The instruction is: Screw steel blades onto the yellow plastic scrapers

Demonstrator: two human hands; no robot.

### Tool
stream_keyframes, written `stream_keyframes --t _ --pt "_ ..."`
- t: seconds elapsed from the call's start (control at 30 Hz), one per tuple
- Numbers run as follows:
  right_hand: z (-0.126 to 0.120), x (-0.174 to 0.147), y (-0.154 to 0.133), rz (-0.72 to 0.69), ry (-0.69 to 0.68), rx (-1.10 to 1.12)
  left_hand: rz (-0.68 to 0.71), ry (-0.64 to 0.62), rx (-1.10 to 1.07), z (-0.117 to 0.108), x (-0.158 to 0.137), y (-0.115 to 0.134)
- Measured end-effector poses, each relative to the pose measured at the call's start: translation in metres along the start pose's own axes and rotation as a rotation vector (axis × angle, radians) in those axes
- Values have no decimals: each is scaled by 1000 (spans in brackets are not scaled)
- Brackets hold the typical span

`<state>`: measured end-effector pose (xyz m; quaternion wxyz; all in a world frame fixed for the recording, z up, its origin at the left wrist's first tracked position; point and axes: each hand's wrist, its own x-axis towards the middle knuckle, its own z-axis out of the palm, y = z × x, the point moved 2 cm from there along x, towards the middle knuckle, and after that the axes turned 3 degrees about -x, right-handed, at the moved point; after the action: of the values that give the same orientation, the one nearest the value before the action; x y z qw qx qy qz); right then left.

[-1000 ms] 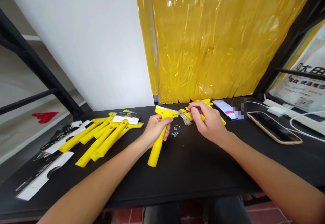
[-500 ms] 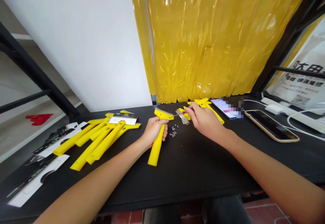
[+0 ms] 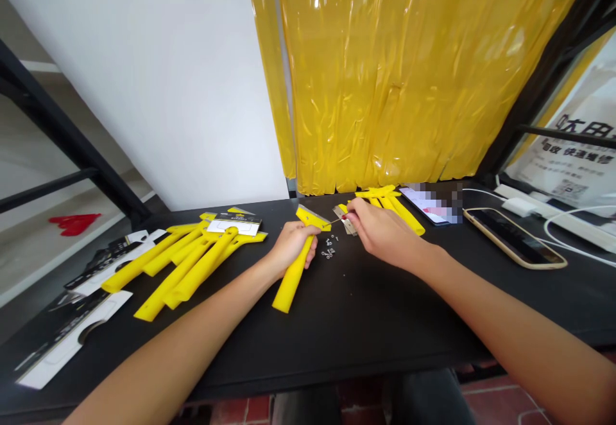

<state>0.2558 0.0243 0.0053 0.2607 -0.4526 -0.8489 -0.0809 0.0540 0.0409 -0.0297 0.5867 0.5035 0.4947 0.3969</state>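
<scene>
My left hand is closed around the neck of a yellow scraper, whose bladed head points up and away. In my right hand is a thin screwdriver, its handle mostly hidden by the fingers. The shaft reaches left to the right end of the scraper's head, where the tip meets it near a screw. Small nuts and screws lie on the black table between my hands. Loose metal blades rest behind them, partly covered by my right hand.
Several yellow scrapers are piled at left, one with a card sleeve. More packaging cards lie farther left. Beyond my right hand are other yellow scrapers, a lit phone and a cased phone. White cables and a power strip sit at right.
The scraper has tilted, its handle end swinging slightly left. My right hand and the screwdriver have shifted a little left, with the fingers turned on the handle.
</scene>
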Motion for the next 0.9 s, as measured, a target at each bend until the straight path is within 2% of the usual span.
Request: stream_keyframes --t 0.13,0.2,0.4,0.6,0.77,0.9 --pt "0 0 2 108 54 65 23 -68 39 1 2 -4" --pt "1 -1 3 113 54 96 23 -84 55 2 2 -5" --pt "-1 -3 -7 -132 20 155 0 8 -48 1 0 0" --pt "1 -2 1 77 30 148 -2 2 -44 4 -2 1" --pt "0 -2 -3 70 60 266 7 -37 -22 4 0 -1" --pt "1 -2 -3 124 40 275 17 -34 -21 4 0 -1"
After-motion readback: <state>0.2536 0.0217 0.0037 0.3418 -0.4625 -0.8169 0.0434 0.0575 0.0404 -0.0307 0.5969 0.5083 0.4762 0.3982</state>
